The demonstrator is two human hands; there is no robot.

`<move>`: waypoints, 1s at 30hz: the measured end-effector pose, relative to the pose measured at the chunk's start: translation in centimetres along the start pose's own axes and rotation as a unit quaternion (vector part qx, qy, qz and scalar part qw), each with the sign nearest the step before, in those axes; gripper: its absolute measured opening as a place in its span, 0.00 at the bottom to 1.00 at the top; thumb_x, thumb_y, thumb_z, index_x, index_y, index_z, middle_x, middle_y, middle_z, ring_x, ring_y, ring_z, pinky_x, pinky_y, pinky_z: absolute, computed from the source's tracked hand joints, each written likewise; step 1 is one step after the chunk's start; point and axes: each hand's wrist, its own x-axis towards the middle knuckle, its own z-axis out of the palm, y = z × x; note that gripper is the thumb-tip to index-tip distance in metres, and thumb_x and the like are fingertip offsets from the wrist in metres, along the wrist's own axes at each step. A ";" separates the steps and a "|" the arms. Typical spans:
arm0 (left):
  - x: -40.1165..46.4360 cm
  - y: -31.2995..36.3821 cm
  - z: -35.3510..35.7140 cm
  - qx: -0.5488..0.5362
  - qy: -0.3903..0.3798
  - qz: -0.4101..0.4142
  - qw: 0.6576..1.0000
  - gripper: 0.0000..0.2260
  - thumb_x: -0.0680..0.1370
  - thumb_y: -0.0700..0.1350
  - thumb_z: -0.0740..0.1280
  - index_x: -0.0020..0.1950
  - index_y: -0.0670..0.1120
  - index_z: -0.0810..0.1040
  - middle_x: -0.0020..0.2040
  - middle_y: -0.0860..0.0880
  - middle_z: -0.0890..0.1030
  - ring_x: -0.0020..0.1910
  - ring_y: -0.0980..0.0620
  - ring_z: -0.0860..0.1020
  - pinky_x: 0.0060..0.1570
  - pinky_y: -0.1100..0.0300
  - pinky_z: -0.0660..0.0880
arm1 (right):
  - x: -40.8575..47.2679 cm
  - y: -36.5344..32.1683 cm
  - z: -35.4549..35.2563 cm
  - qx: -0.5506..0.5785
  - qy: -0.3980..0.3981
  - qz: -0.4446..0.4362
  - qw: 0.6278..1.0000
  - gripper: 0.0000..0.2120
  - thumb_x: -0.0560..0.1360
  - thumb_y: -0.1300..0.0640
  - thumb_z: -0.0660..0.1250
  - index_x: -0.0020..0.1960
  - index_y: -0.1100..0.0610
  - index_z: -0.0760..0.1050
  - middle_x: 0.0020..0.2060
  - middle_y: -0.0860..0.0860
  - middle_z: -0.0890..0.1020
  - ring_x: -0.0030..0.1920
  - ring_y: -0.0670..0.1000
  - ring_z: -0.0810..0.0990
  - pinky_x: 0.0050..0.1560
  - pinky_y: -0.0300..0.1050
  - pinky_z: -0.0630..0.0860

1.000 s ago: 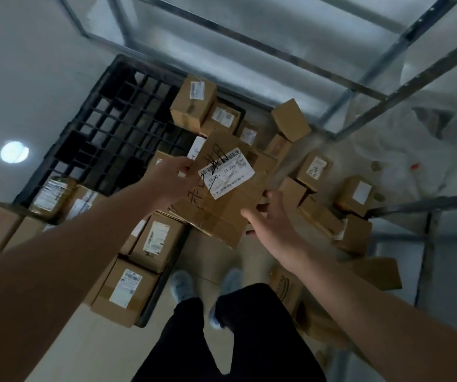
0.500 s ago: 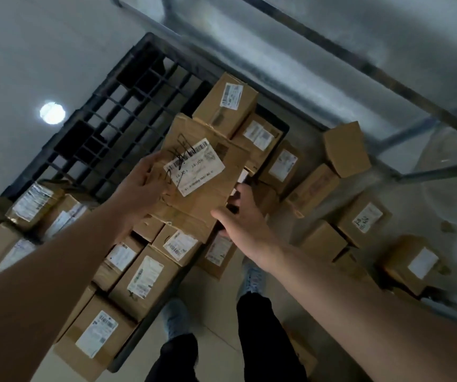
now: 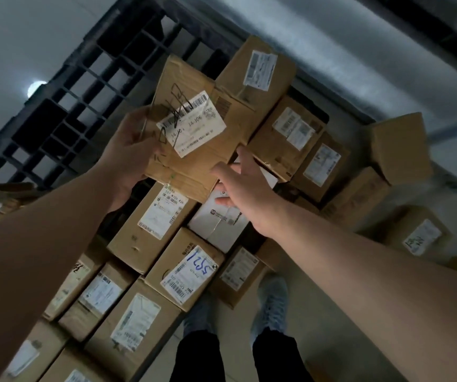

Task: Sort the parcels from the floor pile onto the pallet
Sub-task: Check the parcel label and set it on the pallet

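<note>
- We see the flat cardboard parcel [image 3: 194, 133] held above the boxes stacked on the black pallet [image 3: 64, 106];
- our left hand [image 3: 130, 155] grips its left edge;
- our right hand [image 3: 238, 188], fingers spread, touches its lower right corner;
- more boxes [image 3: 401, 150] lie on the floor at right.

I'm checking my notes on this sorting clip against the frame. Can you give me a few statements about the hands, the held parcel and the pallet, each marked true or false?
1. The left hand grips the held parcel at its left edge. True.
2. The right hand is curled tightly round the parcel. False: its fingers are spread, at the parcel's lower right edge.
3. The held parcel's white label has black pen scrawl over it. True.
4. The black pallet is completely covered with boxes. False: its open grid shows at upper left.
5. A box marked in blue pen lies below the held parcel in the view. True.
</note>
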 end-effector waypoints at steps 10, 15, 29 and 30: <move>4.7 -3.1 -1.2 -0.001 -0.023 -0.018 1.000 0.23 0.80 0.38 0.65 0.61 0.68 0.77 0.59 0.52 0.84 0.49 0.53 0.86 0.45 0.55 0.83 | 2.3 1.9 1.9 0.024 0.025 -0.010 0.999 0.20 0.82 0.54 0.67 0.50 0.27 0.67 0.39 0.27 0.81 0.50 0.43 0.84 0.46 0.35 0.83; 4.8 -4.2 -2.2 0.008 -0.018 -0.017 1.000 0.23 0.80 0.39 0.66 0.58 0.70 0.78 0.61 0.50 0.83 0.48 0.52 0.87 0.40 0.59 0.83 | 1.4 2.5 3.1 0.048 -0.009 -0.022 0.999 0.18 0.82 0.59 0.66 0.57 0.36 0.67 0.42 0.28 0.81 0.48 0.33 0.82 0.43 0.28 0.77; 5.9 -4.0 -3.0 0.089 0.027 0.031 0.995 0.32 0.80 0.39 0.70 0.74 0.71 0.69 0.64 0.59 0.79 0.57 0.56 0.82 0.48 0.61 0.80 | 2.4 2.1 4.6 0.096 -0.001 -0.036 0.995 0.14 0.81 0.60 0.66 0.60 0.43 0.69 0.41 0.35 0.83 0.42 0.35 0.82 0.46 0.36 0.83; 5.8 -4.0 -3.2 0.092 0.032 0.039 0.994 0.31 0.80 0.40 0.70 0.74 0.71 0.68 0.65 0.58 0.79 0.58 0.56 0.81 0.51 0.58 0.79 | 2.3 2.1 4.7 0.101 -0.001 -0.037 0.994 0.14 0.81 0.60 0.66 0.61 0.43 0.69 0.44 0.38 0.83 0.42 0.35 0.82 0.45 0.35 0.82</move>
